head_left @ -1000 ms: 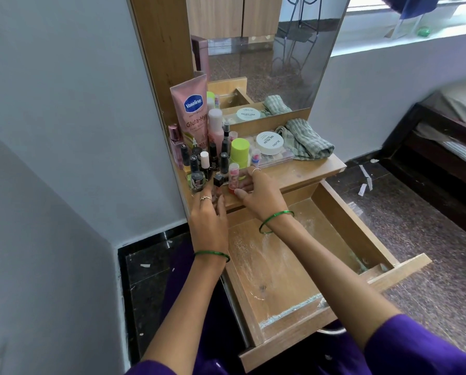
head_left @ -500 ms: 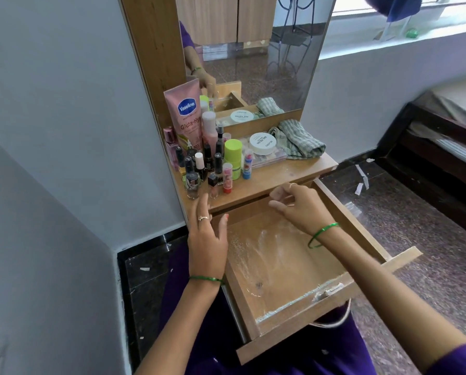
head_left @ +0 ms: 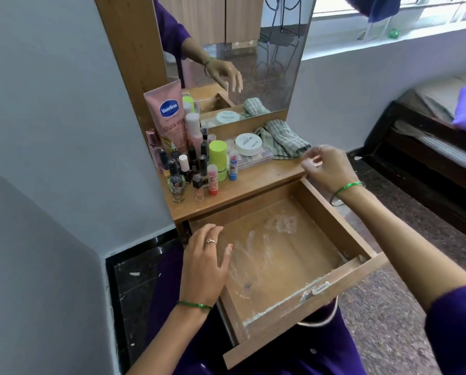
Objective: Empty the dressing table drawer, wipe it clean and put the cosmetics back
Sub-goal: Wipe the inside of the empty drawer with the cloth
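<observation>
The wooden drawer is pulled out, holds nothing and is streaked with white powder. My left hand rests on its left wall, fingers relaxed. My right hand hovers at the right end of the table top, loosely curled and holding nothing, just short of the green checked cloth. The cosmetics stand on the left of the top: a pink Vaseline tube, a lime green stick, several dark nail polish bottles, a white round jar on a clear case.
A mirror in a wooden frame rises behind the top. A pale wall stands close on the left. A dark bed frame with a purple pillow lies at the right, across speckled floor.
My right hand has left the bottles and moved right, to the edge near the cloth. My left hand has dropped from the table top onto the drawer's left wall.
</observation>
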Available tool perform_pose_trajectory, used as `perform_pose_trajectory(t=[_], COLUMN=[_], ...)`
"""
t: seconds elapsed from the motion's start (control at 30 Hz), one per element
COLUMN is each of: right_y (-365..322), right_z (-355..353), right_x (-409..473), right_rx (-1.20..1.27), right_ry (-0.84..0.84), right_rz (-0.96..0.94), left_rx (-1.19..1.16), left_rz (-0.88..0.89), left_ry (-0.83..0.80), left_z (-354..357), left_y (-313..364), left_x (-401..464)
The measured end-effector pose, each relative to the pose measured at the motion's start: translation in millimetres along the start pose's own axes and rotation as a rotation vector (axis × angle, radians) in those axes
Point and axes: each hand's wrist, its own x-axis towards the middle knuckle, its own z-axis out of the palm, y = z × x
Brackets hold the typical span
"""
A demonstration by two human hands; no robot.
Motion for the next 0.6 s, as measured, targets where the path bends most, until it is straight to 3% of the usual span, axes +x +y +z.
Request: perform_pose_trajectory(t=[0.1,0.33,0.6], right_y=[0,-5,-16], right_z=[-2,27,55], right_x=[27,75,99], right_rx=[-0.077,-0.303,-0.452], right_ry=[0.066,-0.175,-0.187], right_rz=[-0.020,0.021,0.041], left_rx=[0.057,0.080,0.052], left_rz=[-0.030,-0.149,-0.128], left_ry=[-0.013,-0.012,0.059], left_z=[10,18,24], left_y=[-1,-6,-3], left_x=[-5,-13,-16])
